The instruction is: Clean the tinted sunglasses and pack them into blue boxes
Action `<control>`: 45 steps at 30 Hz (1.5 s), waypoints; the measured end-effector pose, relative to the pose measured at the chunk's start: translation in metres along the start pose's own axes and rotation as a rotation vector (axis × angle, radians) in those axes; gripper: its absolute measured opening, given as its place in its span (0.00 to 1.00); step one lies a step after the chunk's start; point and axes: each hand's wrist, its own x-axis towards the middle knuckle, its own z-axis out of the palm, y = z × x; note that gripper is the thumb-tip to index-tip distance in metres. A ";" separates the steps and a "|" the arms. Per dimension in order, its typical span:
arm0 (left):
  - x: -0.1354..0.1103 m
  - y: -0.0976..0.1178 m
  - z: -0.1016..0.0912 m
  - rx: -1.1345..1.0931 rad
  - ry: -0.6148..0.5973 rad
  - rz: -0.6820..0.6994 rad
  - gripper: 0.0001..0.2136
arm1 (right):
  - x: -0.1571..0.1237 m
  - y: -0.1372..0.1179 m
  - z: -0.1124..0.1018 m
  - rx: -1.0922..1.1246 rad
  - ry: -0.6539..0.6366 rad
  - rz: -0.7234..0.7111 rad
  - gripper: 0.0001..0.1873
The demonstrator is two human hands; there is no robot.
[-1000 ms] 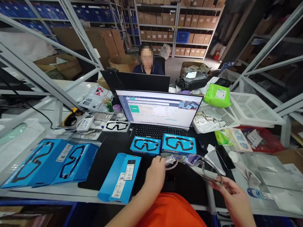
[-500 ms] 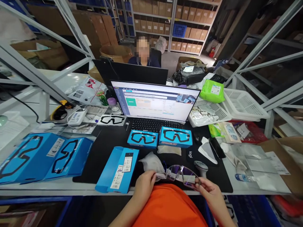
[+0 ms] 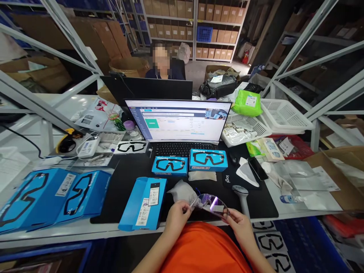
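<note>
Both my hands hold a pair of purple-tinted glasses (image 3: pixel 209 203) just above the near edge of the black desk mat (image 3: pixel 131 178). My left hand (image 3: pixel 176 216) pinches the glasses' left end, beside a grey cloth pouch (image 3: pixel 182 190). My right hand (image 3: pixel 239 223) grips their right end. An open blue glasses box (image 3: pixel 144 203) lies just left of my left hand. Two small blue boxes (image 3: pixel 189 163) printed with goggles sit in front of the keyboard (image 3: pixel 182 149).
A monitor (image 3: pixel 178 120) stands behind the keyboard, and a person sits beyond it. Large blue boxes (image 3: pixel 54 195) lie at the left. A handheld scanner (image 3: pixel 240 193), a phone (image 3: pixel 257 168), plastic bags and white baskets (image 3: pixel 284 115) fill the right side. Metal shelving frames both sides.
My hands have drawn the glasses in from the right, toward my body and the mat's near edge. The view has shifted a little to the right.
</note>
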 end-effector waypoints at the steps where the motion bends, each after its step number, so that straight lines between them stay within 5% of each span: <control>1: 0.000 -0.002 0.002 -0.010 0.002 -0.001 0.07 | -0.001 0.000 0.004 0.001 0.012 -0.022 0.25; 10: 0.001 -0.019 0.005 -0.251 0.038 -0.053 0.14 | -0.007 -0.001 0.000 -0.389 -0.111 -0.355 0.12; 19: -0.004 -0.006 0.002 -0.254 0.092 0.067 0.13 | -0.004 0.007 0.016 -0.259 -0.049 -0.265 0.16; 29: -0.003 0.003 -0.005 -0.164 0.048 0.195 0.11 | 0.010 0.008 0.013 -0.470 -0.156 -0.565 0.11; 37: -0.012 0.018 -0.006 -0.069 0.011 0.267 0.09 | 0.027 0.014 0.033 -0.380 -0.080 -0.358 0.12; 45: -0.006 0.014 -0.011 -0.017 0.060 0.267 0.10 | 0.030 0.001 0.039 -0.574 -0.344 -0.771 0.16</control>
